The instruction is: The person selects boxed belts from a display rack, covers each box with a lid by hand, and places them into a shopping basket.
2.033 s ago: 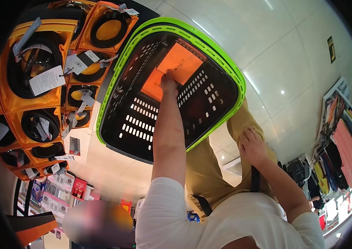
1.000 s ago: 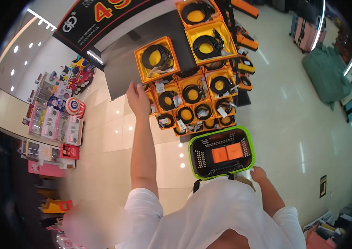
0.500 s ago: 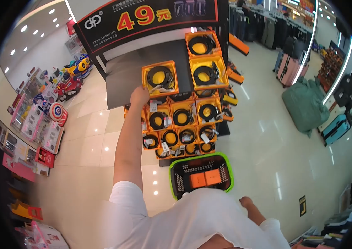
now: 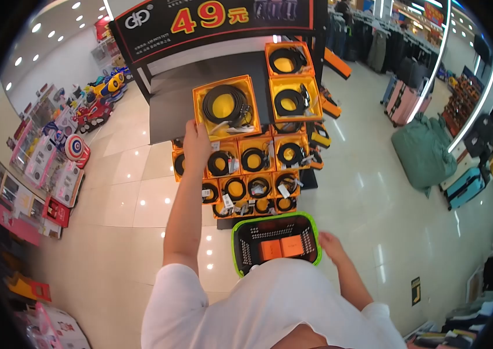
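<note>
My left hand (image 4: 198, 141) grips the lower left corner of an orange box (image 4: 226, 108), open at the top, with a coiled black belt and a tag inside. The box is tilted towards me above the front of the display rack. My right hand (image 4: 330, 243) is beside the right rim of a black basket with a green edge (image 4: 317, 232); its fingers are partly bent and nothing shows in them. Two closed orange boxes (image 4: 281, 247) lie side by side in the basket.
More boxed belts fill the rack's right side (image 4: 296, 102) and its front tiers (image 4: 254, 160). A black price sign (image 4: 211, 22) stands behind the dark shelf top (image 4: 176, 102). To the right are a green bag (image 4: 424, 152) and suitcases (image 4: 463, 187); toys stand at the left.
My left hand has gone from the basket to the rack and taken hold of a belt box, which now looks larger and tilted. My right hand has moved from my knee to beside the basket.
</note>
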A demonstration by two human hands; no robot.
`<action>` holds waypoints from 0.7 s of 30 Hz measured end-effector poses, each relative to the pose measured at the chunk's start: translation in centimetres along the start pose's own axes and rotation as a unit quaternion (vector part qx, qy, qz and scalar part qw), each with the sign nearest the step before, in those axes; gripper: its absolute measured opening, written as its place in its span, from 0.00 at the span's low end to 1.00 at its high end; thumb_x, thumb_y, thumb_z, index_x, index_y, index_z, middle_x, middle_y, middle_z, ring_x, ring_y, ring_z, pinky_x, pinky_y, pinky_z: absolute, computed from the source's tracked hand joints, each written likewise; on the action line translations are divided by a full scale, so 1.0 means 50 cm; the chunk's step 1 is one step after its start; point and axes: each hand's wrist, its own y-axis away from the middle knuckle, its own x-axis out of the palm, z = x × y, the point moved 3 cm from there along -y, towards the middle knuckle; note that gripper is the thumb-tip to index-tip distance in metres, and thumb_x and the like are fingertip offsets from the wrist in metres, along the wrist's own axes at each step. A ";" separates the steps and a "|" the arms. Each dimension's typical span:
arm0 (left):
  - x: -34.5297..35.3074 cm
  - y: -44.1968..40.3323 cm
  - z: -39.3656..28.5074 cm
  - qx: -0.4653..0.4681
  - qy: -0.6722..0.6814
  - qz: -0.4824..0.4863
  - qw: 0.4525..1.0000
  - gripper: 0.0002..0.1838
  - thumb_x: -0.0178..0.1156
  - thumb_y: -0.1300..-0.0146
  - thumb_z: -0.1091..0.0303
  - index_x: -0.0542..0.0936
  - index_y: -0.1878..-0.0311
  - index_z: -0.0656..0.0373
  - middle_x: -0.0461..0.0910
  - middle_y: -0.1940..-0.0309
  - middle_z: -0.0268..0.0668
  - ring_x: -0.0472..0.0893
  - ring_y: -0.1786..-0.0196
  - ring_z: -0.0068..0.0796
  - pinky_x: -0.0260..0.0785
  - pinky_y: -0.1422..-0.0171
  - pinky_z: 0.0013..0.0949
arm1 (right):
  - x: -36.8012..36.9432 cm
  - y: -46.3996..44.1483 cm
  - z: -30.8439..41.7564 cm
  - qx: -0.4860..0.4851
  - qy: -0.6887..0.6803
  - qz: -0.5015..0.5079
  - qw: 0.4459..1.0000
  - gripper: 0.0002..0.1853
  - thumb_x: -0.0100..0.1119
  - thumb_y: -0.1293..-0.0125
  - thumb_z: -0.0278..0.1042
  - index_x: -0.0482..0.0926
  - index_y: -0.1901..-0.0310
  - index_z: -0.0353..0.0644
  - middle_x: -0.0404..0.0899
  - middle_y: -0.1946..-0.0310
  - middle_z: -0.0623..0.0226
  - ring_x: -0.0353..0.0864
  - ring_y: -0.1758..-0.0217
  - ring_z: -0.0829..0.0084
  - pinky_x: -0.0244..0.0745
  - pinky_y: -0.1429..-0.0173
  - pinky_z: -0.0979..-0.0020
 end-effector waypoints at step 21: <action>-0.002 0.508 -0.051 -0.209 0.210 0.345 0.890 0.30 0.42 0.27 0.61 0.52 0.27 0.64 0.66 0.37 0.41 0.68 0.38 0.28 0.56 0.32 0.30 | 0.061 0.136 0.425 -0.214 -0.186 0.028 0.958 0.31 0.45 0.26 0.34 0.48 0.28 0.31 0.59 0.30 0.58 0.56 0.28 0.72 0.50 0.27 0.73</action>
